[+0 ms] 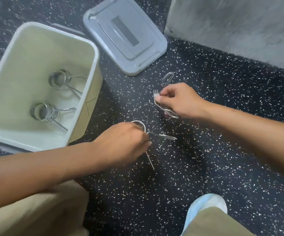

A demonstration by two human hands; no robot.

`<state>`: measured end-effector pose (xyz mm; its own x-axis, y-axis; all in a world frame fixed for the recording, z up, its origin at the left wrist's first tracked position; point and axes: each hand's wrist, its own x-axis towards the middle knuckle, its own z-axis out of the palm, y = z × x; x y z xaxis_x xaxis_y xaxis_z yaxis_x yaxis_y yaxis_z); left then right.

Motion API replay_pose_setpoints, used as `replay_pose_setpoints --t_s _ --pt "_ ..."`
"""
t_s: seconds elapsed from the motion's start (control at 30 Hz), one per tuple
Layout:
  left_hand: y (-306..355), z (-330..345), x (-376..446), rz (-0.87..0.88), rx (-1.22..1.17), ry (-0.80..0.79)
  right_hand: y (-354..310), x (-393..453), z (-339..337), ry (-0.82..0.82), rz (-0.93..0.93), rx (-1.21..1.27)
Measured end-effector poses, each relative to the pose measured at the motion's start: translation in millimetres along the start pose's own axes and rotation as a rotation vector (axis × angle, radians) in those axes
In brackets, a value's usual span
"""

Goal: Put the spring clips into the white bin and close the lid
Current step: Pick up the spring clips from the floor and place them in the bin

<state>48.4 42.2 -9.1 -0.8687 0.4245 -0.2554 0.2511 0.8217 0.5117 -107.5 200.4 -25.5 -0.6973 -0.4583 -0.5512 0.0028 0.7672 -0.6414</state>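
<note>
The white bin (6,68) stands open at the left on the speckled floor, with several metal spring clips (58,80) lying inside. Its grey lid (124,34) lies flat on the floor behind, to the bin's right. My left hand (120,142) is closed around a spring clip (163,136) low over the floor, just right of the bin; the clip's coil and two handles stick out past my fingers. Farther right, my right hand (178,99) grips another spring clip (166,79), its looped handle pointing up and away.
A grey wall or block (231,28) rises at the back right, close to the lid. My knee in tan trousers (35,215) is at the bottom left and my light blue shoe (206,206) at the bottom right. Black speckled floor (197,159) stretches between them.
</note>
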Motion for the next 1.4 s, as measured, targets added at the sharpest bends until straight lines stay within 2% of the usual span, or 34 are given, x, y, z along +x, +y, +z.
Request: replay_pose_setpoints --t_s 0.17,0.3,0.63,0.77,0.93,1.1,1.23,1.4 --pt "-11.1 -34.9 -8.5 -0.026 0.053 0.124 -38.9 0.9 -18.4 -0.045 -0.028 0.195" --pt "-18.6 -59.9 -19.0 -0.044 0.092 0.217 -58.7 4.5 -24.0 -0.056 0.018 0.354" --pt "-51.1 -113.4 -55.8 -0.156 0.157 0.356 -105.4 10.0 -17.6 -0.183 0.024 0.548" --pt "-73.6 -127.6 -77.9 -0.228 0.154 0.374 -127.0 14.2 -9.1 -0.242 -0.029 0.574" --pt "-100.9 -133.4 -108.0 -0.314 0.172 0.431 -150.7 23.3 6.3 -0.207 -0.092 0.532" --pt "-129.1 -117.2 -132.1 -0.433 0.214 0.385 -172.0 33.3 26.4 -0.221 -0.13 0.494" --pt "-153.0 -93.6 -140.3 -0.595 0.207 0.26 -191.9 36.5 42.6 -0.207 -0.215 0.433" --pt "-169.4 -70.9 -136.2 -0.604 0.189 0.118 -213.6 43.2 69.0 -0.203 -0.294 0.347"
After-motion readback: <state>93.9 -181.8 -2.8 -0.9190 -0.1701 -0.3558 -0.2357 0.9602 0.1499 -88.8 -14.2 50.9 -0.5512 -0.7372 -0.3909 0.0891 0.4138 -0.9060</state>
